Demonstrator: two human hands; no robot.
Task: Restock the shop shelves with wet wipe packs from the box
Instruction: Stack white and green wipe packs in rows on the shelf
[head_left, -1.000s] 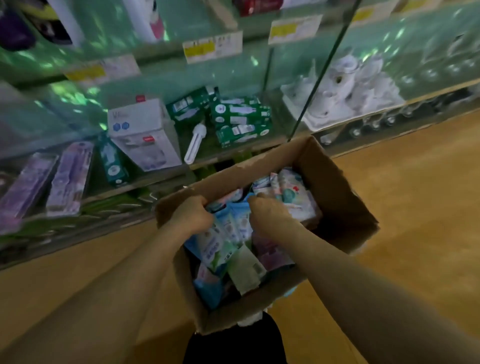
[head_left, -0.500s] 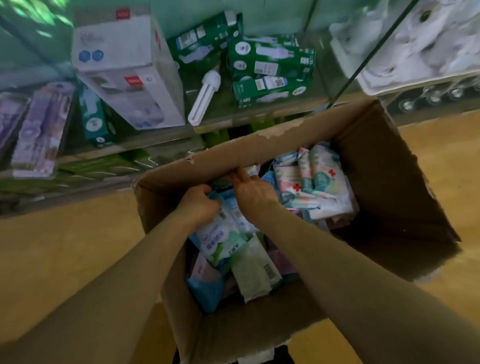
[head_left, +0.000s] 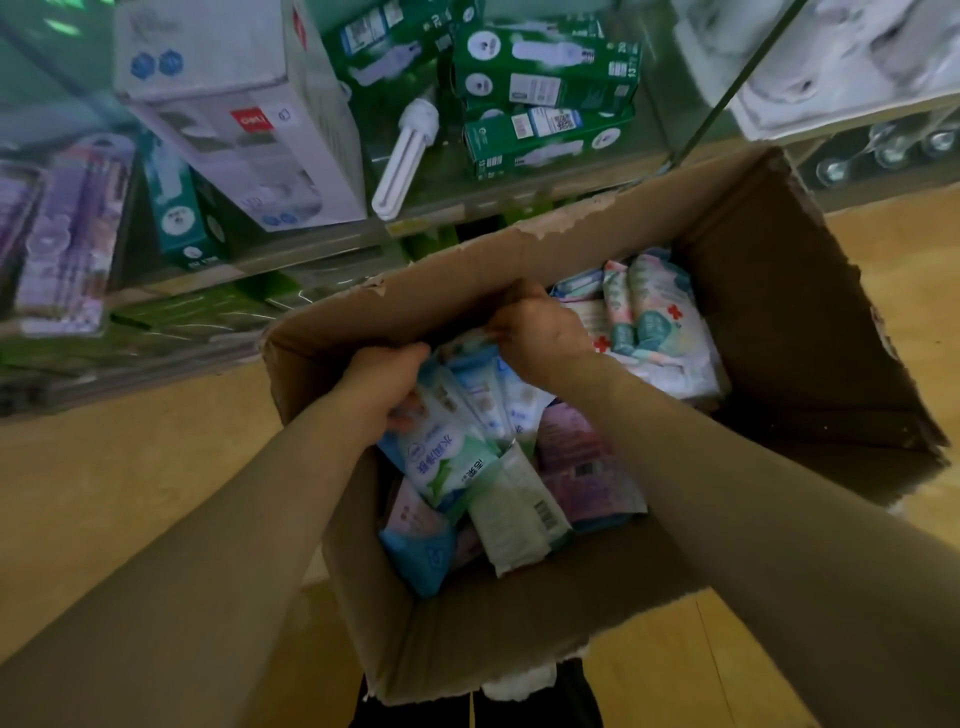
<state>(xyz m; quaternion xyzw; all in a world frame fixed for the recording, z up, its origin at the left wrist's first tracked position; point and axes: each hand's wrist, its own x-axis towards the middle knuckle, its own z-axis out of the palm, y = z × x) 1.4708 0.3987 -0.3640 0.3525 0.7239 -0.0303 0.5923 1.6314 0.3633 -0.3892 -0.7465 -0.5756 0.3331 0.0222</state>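
- At frame centre, wet wipe packs (head_left: 655, 325) lie heaped inside the open box (head_left: 789, 291); none is lifted clear yet.
- Left hand (head_left: 383, 385) curls its fingers round a blue-green pack (head_left: 441, 462); right hand (head_left: 540, 332) pinches neighbouring pack tops.
- Shelves (head_left: 431, 215) across the upper frame show bulb cartons (head_left: 545, 73), no wipes: restocking apparently barely begun.
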